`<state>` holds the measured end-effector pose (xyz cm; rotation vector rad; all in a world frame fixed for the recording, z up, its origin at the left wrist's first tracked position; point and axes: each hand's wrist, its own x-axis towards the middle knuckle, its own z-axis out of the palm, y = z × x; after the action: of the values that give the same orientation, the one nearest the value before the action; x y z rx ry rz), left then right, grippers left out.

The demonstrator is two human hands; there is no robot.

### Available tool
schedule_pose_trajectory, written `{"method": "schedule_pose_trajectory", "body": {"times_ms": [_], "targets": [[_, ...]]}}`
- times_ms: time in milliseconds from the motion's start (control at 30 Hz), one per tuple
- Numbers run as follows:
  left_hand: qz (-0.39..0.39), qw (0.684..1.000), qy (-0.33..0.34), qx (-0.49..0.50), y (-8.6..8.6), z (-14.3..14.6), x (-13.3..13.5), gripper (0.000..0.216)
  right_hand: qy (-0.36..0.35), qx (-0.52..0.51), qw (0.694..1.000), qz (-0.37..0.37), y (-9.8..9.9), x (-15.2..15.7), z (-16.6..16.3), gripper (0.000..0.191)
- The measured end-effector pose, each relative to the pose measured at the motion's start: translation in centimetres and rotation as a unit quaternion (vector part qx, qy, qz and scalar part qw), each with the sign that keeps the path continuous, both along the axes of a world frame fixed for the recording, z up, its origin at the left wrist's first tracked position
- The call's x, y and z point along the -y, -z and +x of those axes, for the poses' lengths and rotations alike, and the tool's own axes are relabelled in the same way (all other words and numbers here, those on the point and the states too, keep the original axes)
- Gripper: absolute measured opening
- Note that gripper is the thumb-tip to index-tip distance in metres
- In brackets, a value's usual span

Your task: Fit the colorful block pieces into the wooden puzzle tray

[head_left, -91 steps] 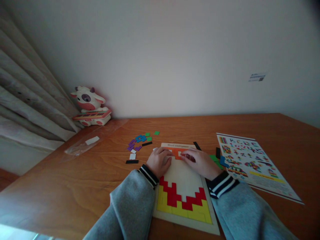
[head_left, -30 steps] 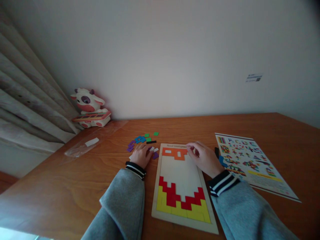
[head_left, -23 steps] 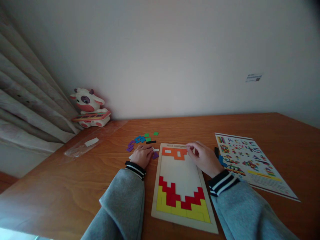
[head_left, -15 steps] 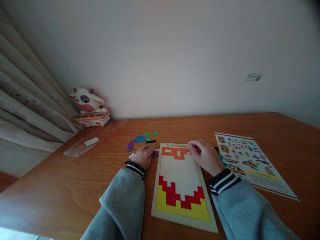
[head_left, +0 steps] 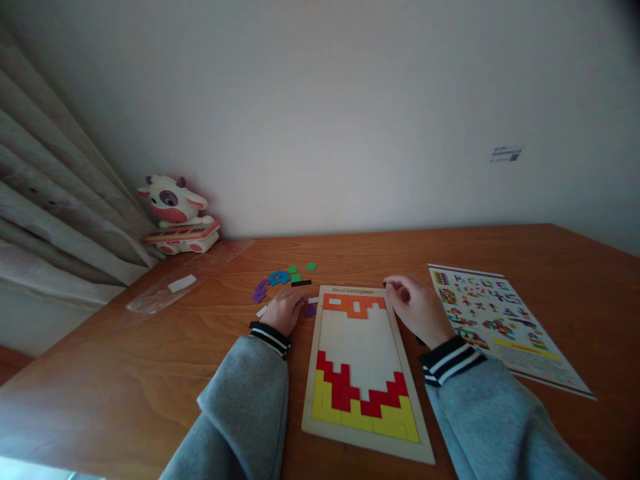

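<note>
A wooden puzzle board (head_left: 367, 445) lies before me, with yellow pieces (head_left: 350, 419) and red pieces (head_left: 343, 387) at its near end and orange pieces (head_left: 345, 307) along the far end. My right hand (head_left: 417, 307) is at the board's far right corner, thumb and fingers pinched. Something small and dark shows at the fingertips, too little of it to name. Left of the board, my left hand (head_left: 284, 312) rests on the table, fingers loosely bent, beside a white piece (head_left: 313, 300) and a purple piece (head_left: 311, 311).
Blue pieces (head_left: 279, 277), green pieces (head_left: 296, 277), purple pieces (head_left: 260, 290) and a black piece (head_left: 301, 283) lie beyond my left hand. A printed pattern sheet (head_left: 510, 327) is at right. Clear plastic wrap (head_left: 155, 300) and a cow toy (head_left: 177, 213) are at left.
My right hand has shifted slightly right, off the orange pieces, and a dark bit now shows at its fingertips. The left hand's fingers have drawn back and bent a little.
</note>
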<state>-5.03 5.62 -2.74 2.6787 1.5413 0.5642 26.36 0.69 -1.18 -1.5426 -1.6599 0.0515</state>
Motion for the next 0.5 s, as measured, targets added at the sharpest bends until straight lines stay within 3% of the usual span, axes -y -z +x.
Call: {"method": "schedule_pose_trajectory", "body": {"times_ms": [133,300,500], "targets": [[0.004,0.996,-0.080,-0.029,-0.7,0.2,0.5,0.022,0.033,-0.017,0.999,0.012,-0.3,-0.1,0.7,0.026],[-0.016,0.975,-0.208,-0.077,-1.2,0.4,1.1,0.052,0.054,-0.026,0.998,0.018,0.2,-0.4,1.4,0.028],[-0.044,0.960,-0.251,-0.119,-1.6,2.0,1.5,0.055,0.029,-0.013,0.999,0.017,0.9,-0.6,1.0,0.027]]}}
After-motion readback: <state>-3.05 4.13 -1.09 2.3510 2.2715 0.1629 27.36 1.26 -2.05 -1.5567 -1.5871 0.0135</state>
